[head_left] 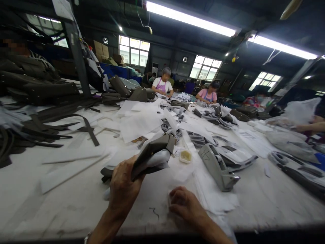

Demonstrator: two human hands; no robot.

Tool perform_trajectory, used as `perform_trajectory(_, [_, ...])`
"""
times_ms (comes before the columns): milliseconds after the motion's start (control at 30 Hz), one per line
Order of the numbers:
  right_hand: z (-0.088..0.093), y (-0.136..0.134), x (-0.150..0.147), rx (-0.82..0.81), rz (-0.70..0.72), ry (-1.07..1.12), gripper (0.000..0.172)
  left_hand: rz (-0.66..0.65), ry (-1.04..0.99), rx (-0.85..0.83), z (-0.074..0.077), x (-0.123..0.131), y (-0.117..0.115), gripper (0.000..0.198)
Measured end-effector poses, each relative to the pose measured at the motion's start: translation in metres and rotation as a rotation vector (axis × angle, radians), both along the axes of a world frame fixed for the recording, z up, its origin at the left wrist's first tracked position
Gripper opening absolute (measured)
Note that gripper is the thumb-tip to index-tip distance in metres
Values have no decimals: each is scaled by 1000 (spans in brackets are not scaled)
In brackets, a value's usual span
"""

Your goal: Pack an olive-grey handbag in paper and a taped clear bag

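My left hand [125, 184] is wrapped round the lower end of a dark olive bag [152, 149], holding it tilted above the table. Pale filling or lining shows along the bag's open side. To its right my right hand [184, 203] is low over the table edge, with curled fingers. A small pale translucent edge shows at its fingertips; what it belongs to I cannot make out. Just beyond the hands sits a small clear tub [185, 156] with yellowish content. A short dark thread [154, 212] lies on the white table [83, 210] between my forearms.
Dark straps [88, 128] and stacked dark bags [50, 88] lie left. White sheets [141, 122] cover the middle. A grey-green bag piece [214, 166] with a marking stands right, near grey strap bundles [194, 139] and a plastic bag [291, 144]. Co-workers [162, 84] sit across the table.
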State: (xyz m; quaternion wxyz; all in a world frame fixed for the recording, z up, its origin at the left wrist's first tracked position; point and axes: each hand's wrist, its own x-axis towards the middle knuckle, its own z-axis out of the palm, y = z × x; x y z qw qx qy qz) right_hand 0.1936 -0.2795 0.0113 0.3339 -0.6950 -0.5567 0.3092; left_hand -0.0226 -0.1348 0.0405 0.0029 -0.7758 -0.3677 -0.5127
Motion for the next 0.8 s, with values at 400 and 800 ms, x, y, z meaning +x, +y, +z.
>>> perform_trajectory(400, [-20,4,40,40,-319,-277,44,-23,-34,-10,5,-1,2,43])
perform_trajectory(800, [-3,82,42,126,11,-753,31,-25,-57,-79,5,-5,2,49])
